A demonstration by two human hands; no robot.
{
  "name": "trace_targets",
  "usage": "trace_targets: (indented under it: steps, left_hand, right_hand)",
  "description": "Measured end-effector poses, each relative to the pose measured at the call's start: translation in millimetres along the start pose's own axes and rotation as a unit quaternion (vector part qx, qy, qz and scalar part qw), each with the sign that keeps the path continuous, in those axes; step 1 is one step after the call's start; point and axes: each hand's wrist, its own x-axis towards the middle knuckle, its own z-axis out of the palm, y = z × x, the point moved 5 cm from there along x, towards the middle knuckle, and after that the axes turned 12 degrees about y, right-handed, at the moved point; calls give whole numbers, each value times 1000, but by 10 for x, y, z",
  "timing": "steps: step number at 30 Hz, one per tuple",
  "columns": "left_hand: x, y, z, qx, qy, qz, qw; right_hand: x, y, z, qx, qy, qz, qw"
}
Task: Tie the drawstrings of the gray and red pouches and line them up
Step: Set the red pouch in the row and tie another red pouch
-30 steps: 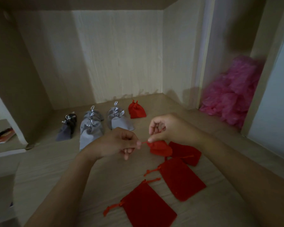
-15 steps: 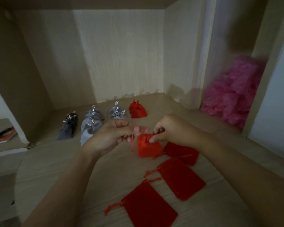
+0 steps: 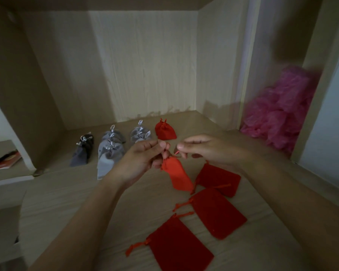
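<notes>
**Red pouch held up between both hands, cord pinched at its neck**

From my remote seat I see the wooden surface (image 3: pixel 70 196) filling the lower view, boxed in by pale panels behind and at both sides. To the far right a heap of pink plastic bags (image 3: pixel 282 114) sits in a separate recess, blurred.

My two forearms reach in from the bottom edge. Three flat red pouches lie on the surface below the hands: the nearest flat pouch (image 3: pixel 178 249), the middle flat pouch (image 3: pixel 217 214) just beyond it, and the far flat pouch (image 3: pixel 219 178) partly under my right wrist. All three have loose cords.

At the back stands a row: a dark gray pouch (image 3: pixel 82 151) at the left, then light gray pouches (image 3: pixel 111 151) with silver cords, some overlapping, and a tied red pouch (image 3: pixel 164 131) at the right end.

The left hand (image 3: pixel 143 159) has its fingers closed on the gathered neck of the held red pouch (image 3: pixel 177 177), which hangs tilted down and to the right, above the surface. The right hand (image 3: pixel 205 148) is just beside it, thumb and forefinger pinched narrowly on the red drawstring (image 3: pixel 176 152) coming off the neck.
</notes>
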Motion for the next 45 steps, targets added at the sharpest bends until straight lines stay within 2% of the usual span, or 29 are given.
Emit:
trace_targets:
  steps: [4, 8, 11, 14, 18, 21, 24, 29, 33, 39, 45]
  left_hand:
    - [13, 36, -31, 21, 41, 31, 998]
    - [18, 62, -69, 38, 71, 56, 995]
    - [14, 67, -62, 67, 76, 69, 992]
    - [-3, 52, 2, 58, 43, 58, 996]
    - [5, 42, 10, 21, 11, 50, 998]
    - [-34, 63, 29, 63, 8, 83, 994]
    - [-55, 65, 67, 89, 48, 105, 989]
    - [-1, 33, 46, 55, 75, 98, 991]
    - [7, 40, 46, 37, 65, 94, 993]
    - [-2, 30, 73, 55, 31, 77, 995]
    - [19, -7, 23, 52, 44, 35, 997]
  right_hand:
    - [9, 16, -15, 98, -9, 21, 995]
    - [47, 23, 29, 162, 2, 0, 987]
    - [61, 36, 42, 164, 62, -21, 984]
    - [47, -9, 43, 160, 118, -52, 979]
    - [31, -101, 19, 104, 146, -82, 980]
    - [30, -131, -6, 70, 168, -78, 980]
    - [23, -142, 16, 93, 146, -70, 982]
    - [34, -98, 23, 123, 101, -54, 986]
    - [77, -26, -25, 81, 115, -42, 989]
    - [51, -43, -29, 90, 60, -40, 993]
    - [60, -91, 1, 59, 94, -62, 992]
